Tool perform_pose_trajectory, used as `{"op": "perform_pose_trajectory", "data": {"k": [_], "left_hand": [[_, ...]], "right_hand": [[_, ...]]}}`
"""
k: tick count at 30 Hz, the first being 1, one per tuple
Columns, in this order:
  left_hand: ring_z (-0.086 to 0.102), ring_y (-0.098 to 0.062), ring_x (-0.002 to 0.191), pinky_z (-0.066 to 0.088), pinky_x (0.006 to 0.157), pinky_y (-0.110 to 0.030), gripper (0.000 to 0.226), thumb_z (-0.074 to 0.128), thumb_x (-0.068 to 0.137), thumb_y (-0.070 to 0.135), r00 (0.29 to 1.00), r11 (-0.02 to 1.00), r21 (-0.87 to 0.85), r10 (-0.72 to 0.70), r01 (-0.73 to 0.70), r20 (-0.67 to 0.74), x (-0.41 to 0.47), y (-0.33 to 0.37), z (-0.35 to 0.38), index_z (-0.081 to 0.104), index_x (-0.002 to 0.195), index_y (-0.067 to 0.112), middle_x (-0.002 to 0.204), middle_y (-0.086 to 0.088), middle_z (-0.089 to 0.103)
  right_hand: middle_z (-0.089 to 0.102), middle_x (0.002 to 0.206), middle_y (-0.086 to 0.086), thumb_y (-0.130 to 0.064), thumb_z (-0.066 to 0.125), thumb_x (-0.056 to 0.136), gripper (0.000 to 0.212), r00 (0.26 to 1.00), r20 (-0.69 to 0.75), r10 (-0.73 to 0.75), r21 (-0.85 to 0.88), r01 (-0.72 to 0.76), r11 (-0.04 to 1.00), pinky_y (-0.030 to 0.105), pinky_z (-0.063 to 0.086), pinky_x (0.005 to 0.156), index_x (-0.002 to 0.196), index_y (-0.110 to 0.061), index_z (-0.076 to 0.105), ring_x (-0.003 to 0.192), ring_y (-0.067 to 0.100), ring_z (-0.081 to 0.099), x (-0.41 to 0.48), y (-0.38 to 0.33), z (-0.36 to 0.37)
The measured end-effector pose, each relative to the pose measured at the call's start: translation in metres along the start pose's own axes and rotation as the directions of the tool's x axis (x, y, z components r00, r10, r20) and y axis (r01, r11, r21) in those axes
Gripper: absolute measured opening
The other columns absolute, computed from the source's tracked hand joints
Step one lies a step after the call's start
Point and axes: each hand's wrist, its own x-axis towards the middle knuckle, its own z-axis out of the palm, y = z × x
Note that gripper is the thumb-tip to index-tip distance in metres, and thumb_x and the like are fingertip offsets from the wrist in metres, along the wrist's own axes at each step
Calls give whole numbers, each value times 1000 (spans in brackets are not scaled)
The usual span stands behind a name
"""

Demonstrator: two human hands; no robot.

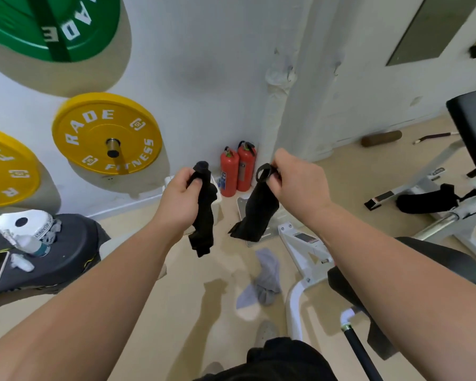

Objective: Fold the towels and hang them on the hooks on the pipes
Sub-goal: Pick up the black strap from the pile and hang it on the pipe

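I hold two small black towels out in front of me, above the floor. My left hand (180,198) grips a crumpled black towel (204,215) near its top, and the rest hangs down in a twisted bunch. My right hand (297,178) pinches the top of a second black towel (259,213) beside its hanging loop (263,171); this towel hangs flatter. A grey towel (264,279) lies crumpled on the floor below. Another black towel (426,200) lies on the white machine frame at the right. A white wrapped pipe (279,105) runs up the wall corner; I see no hooks.
Yellow (105,133) and green (52,26) weight plates hang on the left wall. Two red fire extinguishers (238,170) stand in the corner. A dark bench (52,257) at the left carries a phone, a bottle and white cloths. White gym machine frames (305,254) fill the right side.
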Motion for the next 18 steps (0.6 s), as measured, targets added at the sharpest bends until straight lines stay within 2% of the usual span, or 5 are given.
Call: {"op": "perform_pose_trajectory", "data": {"k": [4, 7, 11, 16, 18], "left_hand": [[65, -26, 107, 54, 95, -45, 21, 37, 108, 26, 999, 1000, 4, 14, -13, -52, 27, 9, 3, 58, 112, 27, 110, -7, 68], [62, -22, 104, 52, 90, -41, 18, 38, 108, 24, 997, 998, 54, 24, -20, -77, 49, 16, 16, 55, 113, 22, 110, -7, 64], [62, -16, 97, 52, 76, -32, 16, 40, 107, 23, 991, 996, 86, 28, -16, -134, 84, 22, 35, 56, 109, 20, 103, -6, 64], [65, -23, 99, 54, 84, -42, 15, 42, 105, 25, 988, 994, 98, -23, 38, -151, 120, 19, 57, 57, 103, 24, 100, -6, 67], [66, -16, 91, 54, 72, -31, 16, 42, 106, 23, 987, 995, 89, -41, 55, -155, 134, 18, 60, 57, 104, 21, 96, -3, 67]], "right_hand": [[65, 86, -1, -12, 64, 88, 12, 994, 87, -62, 268, 37, 963, 33, 42, 66, 95, -18, 56, 75, 24, 58, 28, 13, 13], [66, 101, -5, -10, 64, 89, 21, 974, 167, -152, 374, 80, 924, 27, 41, 78, 109, -16, 67, 90, 16, 58, 55, 29, 26], [65, 97, -7, -19, 62, 97, 10, 922, 315, -225, 509, 36, 860, 25, 41, 80, 105, -17, 69, 90, 11, 58, 90, 58, 42], [67, 96, 0, -17, 59, 101, 10, 852, 436, -288, 607, -43, 793, 31, 48, 85, 103, -15, 68, 92, 17, 61, 125, 94, 54], [67, 96, 0, -17, 59, 101, 11, 836, 463, -293, 631, -80, 772, 29, 49, 85, 105, -18, 69, 92, 15, 61, 138, 101, 57]]}}
